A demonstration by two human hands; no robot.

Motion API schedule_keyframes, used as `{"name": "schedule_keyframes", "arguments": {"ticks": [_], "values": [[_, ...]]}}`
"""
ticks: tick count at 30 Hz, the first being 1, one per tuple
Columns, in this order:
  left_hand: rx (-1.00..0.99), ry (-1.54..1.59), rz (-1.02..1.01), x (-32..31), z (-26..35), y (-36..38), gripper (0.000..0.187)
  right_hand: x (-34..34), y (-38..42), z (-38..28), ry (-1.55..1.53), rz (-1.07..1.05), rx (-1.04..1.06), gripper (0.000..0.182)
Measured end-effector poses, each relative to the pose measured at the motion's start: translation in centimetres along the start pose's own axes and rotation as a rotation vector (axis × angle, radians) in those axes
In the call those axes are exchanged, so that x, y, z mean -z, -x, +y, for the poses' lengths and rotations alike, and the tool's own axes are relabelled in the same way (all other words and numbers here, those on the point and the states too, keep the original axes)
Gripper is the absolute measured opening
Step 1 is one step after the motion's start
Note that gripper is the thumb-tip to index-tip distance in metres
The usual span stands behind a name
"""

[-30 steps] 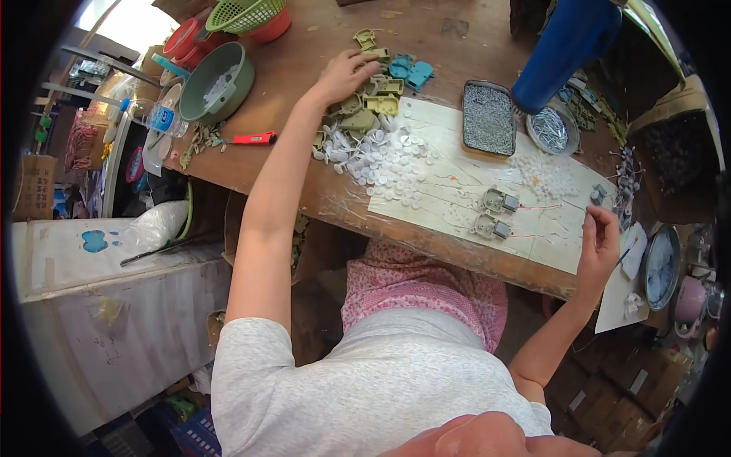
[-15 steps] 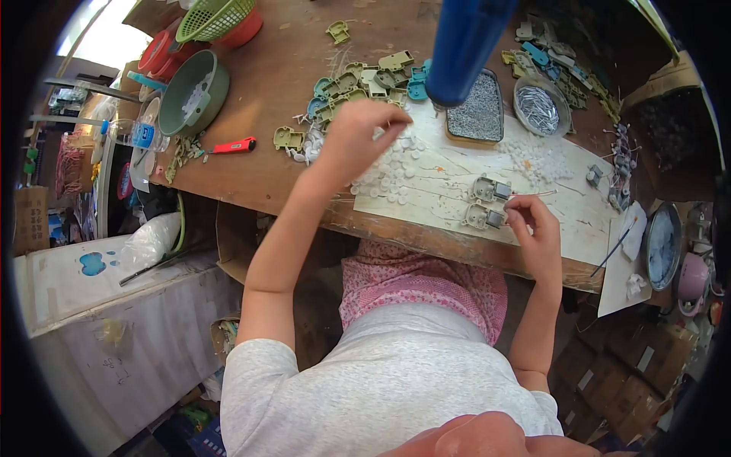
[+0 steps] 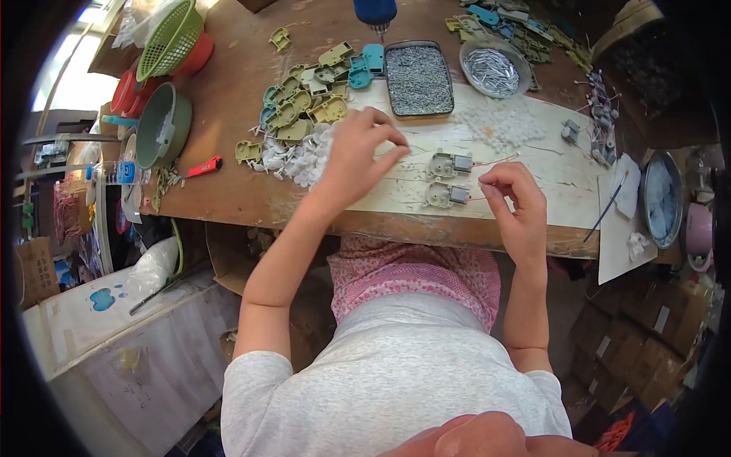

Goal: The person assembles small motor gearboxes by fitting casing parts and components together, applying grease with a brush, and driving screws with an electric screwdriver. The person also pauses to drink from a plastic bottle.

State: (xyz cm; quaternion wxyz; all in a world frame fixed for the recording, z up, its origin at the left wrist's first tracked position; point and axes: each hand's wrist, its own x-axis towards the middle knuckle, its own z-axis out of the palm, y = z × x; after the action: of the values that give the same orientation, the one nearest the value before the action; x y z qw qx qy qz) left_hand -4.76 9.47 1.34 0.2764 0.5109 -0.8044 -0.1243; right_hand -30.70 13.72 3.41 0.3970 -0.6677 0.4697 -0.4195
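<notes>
My left hand is over the pale board, thumb and fingertips close together; anything pinched there is too small to make out. White plastic parts lie in a heap beside its wrist. My right hand has thumb and forefinger pinched beside a thin red wire, and whatever they grip is hidden. That wire runs from a small motor seated in the lower grey plastic housing. Just above sits a second grey housing with its own motor and wire.
Beyond the hands stand a tray of small metal pieces and a bowl of metal pins. A blue screwdriver-like tool hangs above. Olive and teal housings are piled left, near a red cutter. White bits lie right.
The view has shifted, so the blue tool appears higher up. My right fingers have drawn away from the lower motor, rightward. My left hand has moved nearer the two grey housings.
</notes>
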Motion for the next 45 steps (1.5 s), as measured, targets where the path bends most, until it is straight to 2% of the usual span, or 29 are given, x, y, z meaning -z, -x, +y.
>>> {"name": "schedule_keyframes", "arguments": {"ticks": [2,7,12,15,16,17,20,24,26,27,30,32,35,38,44,45], "values": [[0.006,0.232,0.028,-1.6,2.1,-0.1,0.011,-0.1,-0.3,0.0,-0.066,0.000,-0.061,0.010],[0.031,0.199,0.000,-4.6,3.7,-0.7,0.012,-0.2,-0.5,-0.1,0.017,-0.002,-0.040,0.010],[0.063,0.172,-0.026,-5.1,3.8,-0.8,0.013,-0.3,-0.5,-0.2,0.042,-0.019,-0.014,0.010],[0.072,0.128,-0.017,-5.1,4.1,-0.6,0.014,-1.2,-1.2,-0.3,0.179,-0.047,0.002,0.010],[0.068,0.109,0.004,-5.1,4.2,-0.5,0.015,-1.8,-1.6,0.1,0.279,-0.026,0.102,0.010],[0.067,0.111,0.008,-5.1,4.3,-0.4,0.015,-2.2,-2.0,0.5,0.379,-0.004,0.204,0.011],[0.062,0.110,0.094,-4.3,3.9,0.5,0.016,-2.9,-2.7,1.4,0.517,-0.050,0.287,0.012],[0.097,0.097,0.181,-1.3,1.8,2.0,0.013,-3.2,-2.9,1.4,0.599,-0.104,0.285,0.012],[0.220,0.108,0.187,0.5,0.7,2.8,0.011,-3.2,-3.0,1.3,0.661,-0.128,0.261,0.011],[0.221,0.109,0.190,1.1,0.0,3.1,0.011,-3.2,-3.0,1.3,0.663,-0.130,0.264,0.011],[0.151,-0.045,0.142,1.8,-0.9,3.7,0.012,-3.3,-3.1,1.0,0.791,-0.170,0.270,0.010],[0.051,-0.241,0.112,1.8,-0.9,3.6,0.013,-3.3,-3.4,0.7,0.906,-0.228,0.390,0.009],[0.029,-0.342,0.107,1.1,-1.2,2.9,0.012,-3.1,-3.7,0.3,0.981,-0.345,0.454,0.010],[-0.013,-0.421,0.057,0.7,-2.1,2.4,0.010,-3.2,-3.6,0.9,0.948,-0.295,0.430,0.011],[-0.066,-0.402,0.046,1.0,-2.1,1.4,0.005,-3.8,-3.5,1.2,0.995,-0.309,0.368,0.012],[-0.035,-0.322,0.048,1.0,-2.0,1.3,0.004,-3.6,-3.6,1.2,1.000,-0.298,0.362,0.012]]}}
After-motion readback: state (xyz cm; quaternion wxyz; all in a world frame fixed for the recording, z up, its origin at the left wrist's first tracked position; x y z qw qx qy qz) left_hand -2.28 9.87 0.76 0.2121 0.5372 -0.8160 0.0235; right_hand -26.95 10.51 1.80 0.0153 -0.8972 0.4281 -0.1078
